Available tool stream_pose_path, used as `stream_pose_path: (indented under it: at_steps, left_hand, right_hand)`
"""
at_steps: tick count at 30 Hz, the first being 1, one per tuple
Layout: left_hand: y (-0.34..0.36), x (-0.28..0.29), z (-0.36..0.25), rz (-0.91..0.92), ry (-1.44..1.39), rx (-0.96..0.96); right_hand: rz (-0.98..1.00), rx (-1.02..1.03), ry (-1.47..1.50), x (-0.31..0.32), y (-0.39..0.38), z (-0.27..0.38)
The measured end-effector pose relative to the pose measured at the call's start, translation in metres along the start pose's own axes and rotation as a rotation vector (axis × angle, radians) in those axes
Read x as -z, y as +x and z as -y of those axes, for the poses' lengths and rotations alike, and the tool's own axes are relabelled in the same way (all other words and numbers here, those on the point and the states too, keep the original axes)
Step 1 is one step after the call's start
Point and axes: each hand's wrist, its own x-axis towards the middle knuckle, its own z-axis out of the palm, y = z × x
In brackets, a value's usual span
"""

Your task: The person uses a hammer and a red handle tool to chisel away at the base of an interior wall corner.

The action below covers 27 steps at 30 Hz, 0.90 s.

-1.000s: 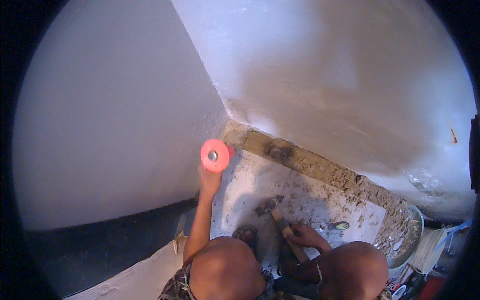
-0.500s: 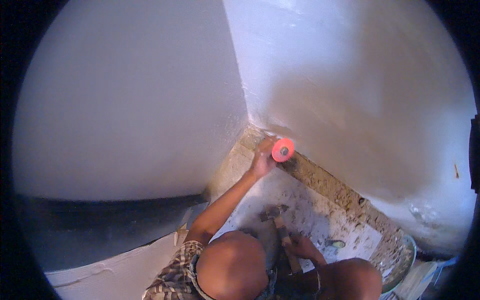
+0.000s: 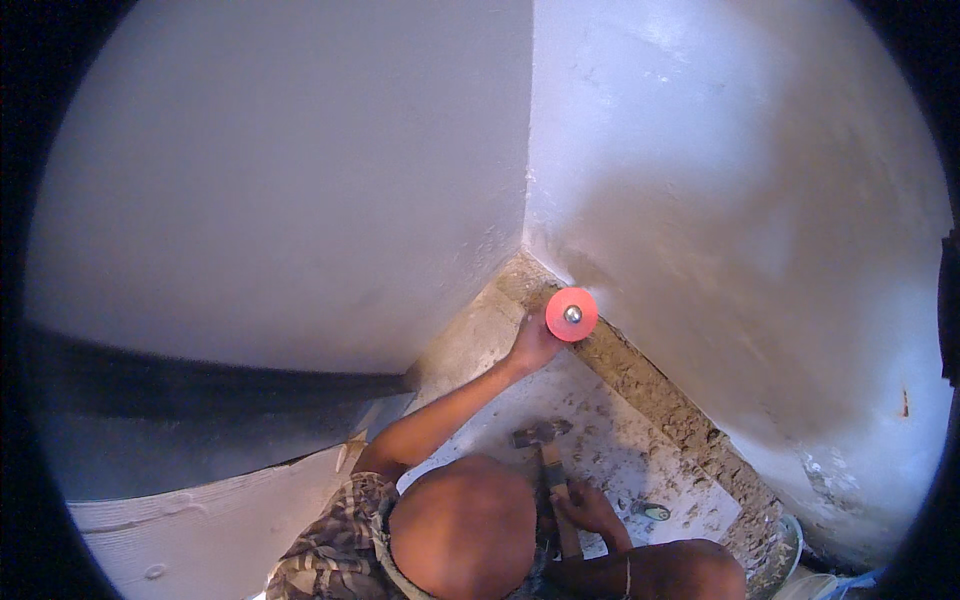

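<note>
1. Chisel (image 3: 572,314), red round guard, metal head toward you: clamped in your left hand (image 3: 533,345), near the wall corner. Its tip is hidden, so contact with the rough brown strip (image 3: 655,400) cannot be told.
2. Hammer (image 3: 545,436): handle gripped in your right hand (image 3: 590,508), well apart from your left.
3. White sheet (image 3: 705,503), crumb-strewn, alongside the strip.
4. Small green-and-dark handle (image 3: 655,512), on the sheet, near your right hand.
5. Left knee (image 3: 462,525) (your own, bare): blocks part of the floor between your arms.
6. Tub (image 3: 793,545), lower right, partly in view.
7. Left wall (image 3: 280,200), pale, black band (image 3: 200,390) below.
</note>
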Motion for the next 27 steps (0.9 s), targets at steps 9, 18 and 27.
stream_pose_path:
  at_steps: [9, 18, 27]
  left_hand:
    - [0.046, 0.043, -0.021, -0.346, 0.218, 0.156]
    - [0.064, 0.066, -0.013, -0.209, 0.345, -0.113]
    - [0.062, 0.083, 0.005, -0.156, 0.343, -0.052]
  right_hand:
    - [0.036, -0.04, 0.079, 0.005, -0.013, 0.008]
    - [0.105, 0.045, 0.579, -0.015, -0.011, -0.012]
    - [0.302, -0.165, 1.065, -0.027, -0.013, -0.009]
